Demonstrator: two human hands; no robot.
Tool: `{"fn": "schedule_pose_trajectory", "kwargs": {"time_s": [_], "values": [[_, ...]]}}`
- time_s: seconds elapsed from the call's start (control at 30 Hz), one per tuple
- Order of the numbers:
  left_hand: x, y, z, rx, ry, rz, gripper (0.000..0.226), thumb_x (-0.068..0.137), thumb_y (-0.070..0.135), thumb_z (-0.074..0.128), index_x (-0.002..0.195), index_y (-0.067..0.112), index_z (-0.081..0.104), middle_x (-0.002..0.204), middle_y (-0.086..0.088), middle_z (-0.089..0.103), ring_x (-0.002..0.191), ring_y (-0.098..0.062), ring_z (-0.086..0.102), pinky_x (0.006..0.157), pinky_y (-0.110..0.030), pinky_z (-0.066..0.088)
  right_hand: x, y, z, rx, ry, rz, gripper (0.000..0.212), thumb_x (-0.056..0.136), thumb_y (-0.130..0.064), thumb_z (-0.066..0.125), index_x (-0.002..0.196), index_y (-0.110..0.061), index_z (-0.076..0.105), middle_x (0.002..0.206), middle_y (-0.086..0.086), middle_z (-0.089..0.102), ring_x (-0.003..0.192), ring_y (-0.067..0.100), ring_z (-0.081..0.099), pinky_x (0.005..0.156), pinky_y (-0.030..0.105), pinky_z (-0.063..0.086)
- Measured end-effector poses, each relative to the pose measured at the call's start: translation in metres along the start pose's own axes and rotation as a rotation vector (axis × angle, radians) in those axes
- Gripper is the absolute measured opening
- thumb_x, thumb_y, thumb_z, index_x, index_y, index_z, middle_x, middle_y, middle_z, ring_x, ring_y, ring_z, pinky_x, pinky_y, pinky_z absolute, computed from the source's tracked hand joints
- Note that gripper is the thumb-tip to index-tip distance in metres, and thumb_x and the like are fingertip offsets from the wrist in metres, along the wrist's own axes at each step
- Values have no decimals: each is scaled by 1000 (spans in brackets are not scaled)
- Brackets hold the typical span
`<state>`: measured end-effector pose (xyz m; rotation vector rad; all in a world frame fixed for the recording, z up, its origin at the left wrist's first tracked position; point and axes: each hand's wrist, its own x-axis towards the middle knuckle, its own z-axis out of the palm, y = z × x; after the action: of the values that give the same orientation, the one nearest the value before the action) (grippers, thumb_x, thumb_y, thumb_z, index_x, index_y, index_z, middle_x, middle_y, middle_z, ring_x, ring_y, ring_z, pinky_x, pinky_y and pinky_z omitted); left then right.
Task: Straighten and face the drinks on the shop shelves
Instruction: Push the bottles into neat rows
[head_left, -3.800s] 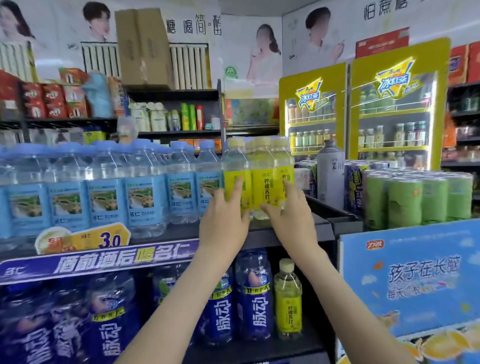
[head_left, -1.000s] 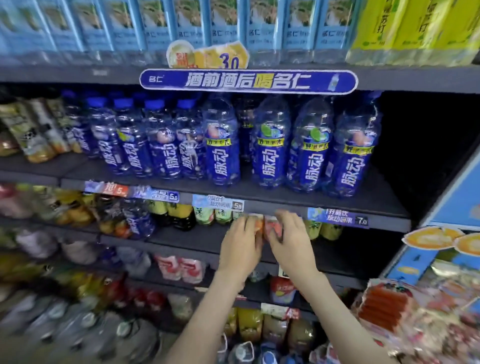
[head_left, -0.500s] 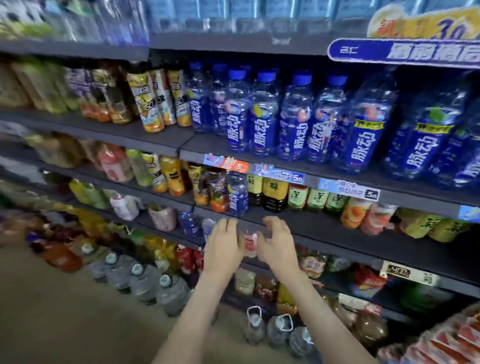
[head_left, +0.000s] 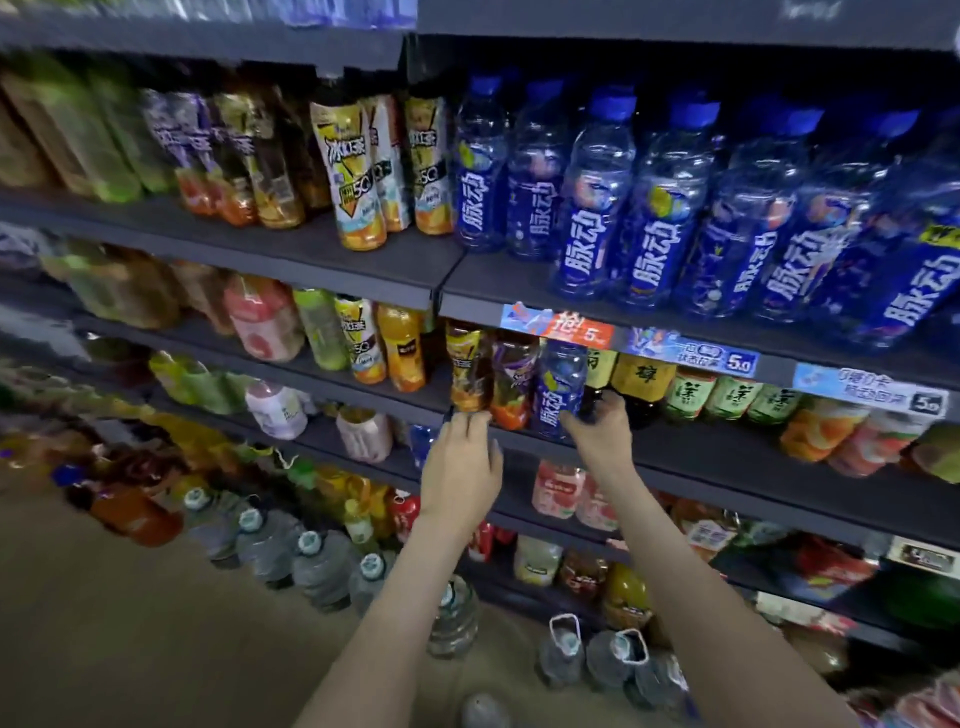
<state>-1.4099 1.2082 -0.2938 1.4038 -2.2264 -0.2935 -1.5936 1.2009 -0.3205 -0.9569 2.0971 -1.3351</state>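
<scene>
Both hands up at the middle shelf (head_left: 701, 462). Left hand (head_left: 460, 467): fingers fairly straight, tips at the base of the yellow-label tea bottle (head_left: 467, 364). Right hand (head_left: 597, 439): thumb and fingers curled round the base of the small blue bottle (head_left: 558, 382). A purple-label bottle (head_left: 511, 376) stands between them. Blue bottle row (head_left: 649, 208) on the shelf above, water jugs (head_left: 311, 561) on the floor, near left.

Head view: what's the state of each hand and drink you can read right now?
left hand, fingers straight, tips at the yellow-label bottle's base.
right hand, at the small blue bottle's base; grip unclear.
yellow-label bottle, upright, label out.
small blue bottle, upright, label out.
upper-shelf blue bottles, upright, capped.
floor water jugs, upright, capped.
</scene>
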Motion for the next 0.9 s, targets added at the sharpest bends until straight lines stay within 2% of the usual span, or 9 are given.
{"fn": "schedule_pose_trajectory", "kwargs": {"time_s": [0.13,0.17,0.23,0.3,0.47,0.63,0.73,0.83,0.9], "values": [[31,-10,8,-2,-3,41,34,90,15,52,123,7,51,117,-13,54,108,-31,51,87,-38,44,28,3,21,15,17,-25,69,71,-9,79,127,5,41,114,11,51,101,22,54,72,22,38],[38,-12,11,-6,-9,61,34,91,16,51,124,7,50,119,-13,53,109,-30,51,88,-38,43,34,5,25,26,21,-54,71,68,-11,82,125,2,42,114,12,54,103,25,56,73,25,43],[53,-16,14,-24,-14,97,38,92,18,49,129,9,47,125,-11,51,113,-28,50,91,-37,43,44,12,35,-1,37,-79,78,62,-18,85,125,-3,43,118,15,54,109,30,55,86,38,50],[65,-21,19,-46,-5,136,38,92,18,49,130,10,47,126,-10,51,114,-27,49,92,-36,43,52,15,42,-21,62,-94,80,62,-18,86,127,-3,41,122,16,52,113,30,53,93,43,48],[83,-38,28,-114,-6,235,37,91,15,51,127,9,50,123,-10,53,112,-27,51,89,-35,44,58,17,50,-109,150,-143,71,71,-19,81,126,2,41,121,21,53,107,35,55,80,35,46],[98,-65,18,-193,16,372,38,90,17,54,127,9,52,123,-9,55,111,-27,54,89,-36,50,20,10,54,22,240,-124,71,70,-13,82,128,-5,41,121,9,52,107,21,55,76,18,43],[100,-70,2,-259,-121,457,44,91,26,55,132,14,47,134,-3,48,123,-20,45,98,-34,44,-20,-4,54,115,250,-94,67,70,-3,80,125,-13,42,115,-1,54,100,12,55,67,3,43],[96,-68,-10,-354,-315,531,61,89,36,58,143,18,34,147,3,33,134,-13,31,107,-23,29,-53,-29,54,122,267,-141,66,68,-5,82,118,-20,42,111,-5,55,100,11,58,71,5,46],[97,-70,-14,-415,-420,584,74,87,34,64,147,18,24,152,3,26,139,-10,24,111,-19,22,-69,-55,54,136,283,-182,67,64,-8,85,115,-22,44,109,-9,57,99,0,59,73,6,46]]}}
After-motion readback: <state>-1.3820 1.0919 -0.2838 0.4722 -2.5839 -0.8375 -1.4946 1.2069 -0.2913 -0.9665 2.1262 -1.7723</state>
